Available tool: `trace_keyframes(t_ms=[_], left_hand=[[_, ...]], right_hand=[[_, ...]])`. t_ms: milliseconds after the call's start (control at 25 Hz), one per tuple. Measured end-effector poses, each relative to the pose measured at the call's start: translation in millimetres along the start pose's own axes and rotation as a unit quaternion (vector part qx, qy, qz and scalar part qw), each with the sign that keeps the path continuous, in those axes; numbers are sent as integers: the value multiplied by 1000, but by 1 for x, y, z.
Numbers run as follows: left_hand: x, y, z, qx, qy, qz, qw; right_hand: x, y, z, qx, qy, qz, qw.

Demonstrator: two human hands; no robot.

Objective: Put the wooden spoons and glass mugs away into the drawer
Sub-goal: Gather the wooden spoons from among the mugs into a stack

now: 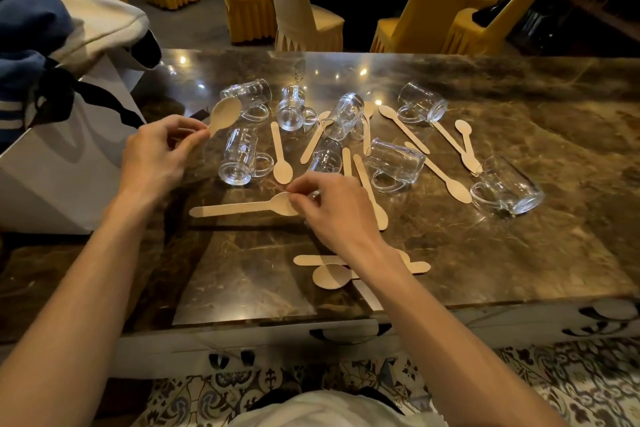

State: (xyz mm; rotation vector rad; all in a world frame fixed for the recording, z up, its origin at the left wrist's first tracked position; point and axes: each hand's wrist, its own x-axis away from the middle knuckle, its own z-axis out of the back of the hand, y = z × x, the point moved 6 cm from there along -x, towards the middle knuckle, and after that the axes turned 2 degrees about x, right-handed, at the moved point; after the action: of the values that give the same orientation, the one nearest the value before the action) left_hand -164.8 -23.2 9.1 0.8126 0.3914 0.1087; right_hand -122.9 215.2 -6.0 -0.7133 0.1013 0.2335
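Note:
Several glass mugs, such as one [244, 158] near my left hand, lie on their sides on the brown marble top [519, 253], with several flat wooden spoons scattered among them. My left hand [162, 152] pinches a wooden spoon [225, 113] by its handle, bowl raised above the top. My right hand [332, 208] pinches the bowl end of another wooden spoon [242, 209] that lies flat with its handle pointing left. Two more spoons [332, 270] lie crossed under my right forearm. The drawer front [349, 333] with a dark handle sits shut below the top's near edge.
A white paper bag [69, 163] with dark ribbon handles stands at the left edge of the top, with cloth draped behind it. Yellow covered chairs [249, 0] and a round dark table stand beyond the far edge. Patterned floor lies below.

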Motion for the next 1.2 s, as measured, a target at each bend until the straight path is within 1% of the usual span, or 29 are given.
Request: trace_keyframes(t_ms=[120, 200, 360, 520, 720, 880, 1200], left_hand=[[20, 24, -4, 49, -87, -37, 994], [34, 38, -9, 89, -136, -35, 986], [56, 68, -29, 124, -202, -70, 969], [75, 85, -57, 128, -263, -91, 952], [97, 93, -97, 117, -337, -85, 931], [110, 96, -117, 85, -376, -102, 917], [121, 90, -137, 50, -397, -85, 913]], right_hand=[[14, 19, 17, -29, 1, -20, 999], [24, 31, 26, -44, -4, -31, 999], [45, 56, 45, -48, 8, -66, 997], [68, 79, 61, -59, 27, -94, 993], [88, 100, 71, -75, 39, -125, 989], [96, 113, 75, -75, 47, -142, 986], [105, 129, 76, -74, 69, -153, 983]])
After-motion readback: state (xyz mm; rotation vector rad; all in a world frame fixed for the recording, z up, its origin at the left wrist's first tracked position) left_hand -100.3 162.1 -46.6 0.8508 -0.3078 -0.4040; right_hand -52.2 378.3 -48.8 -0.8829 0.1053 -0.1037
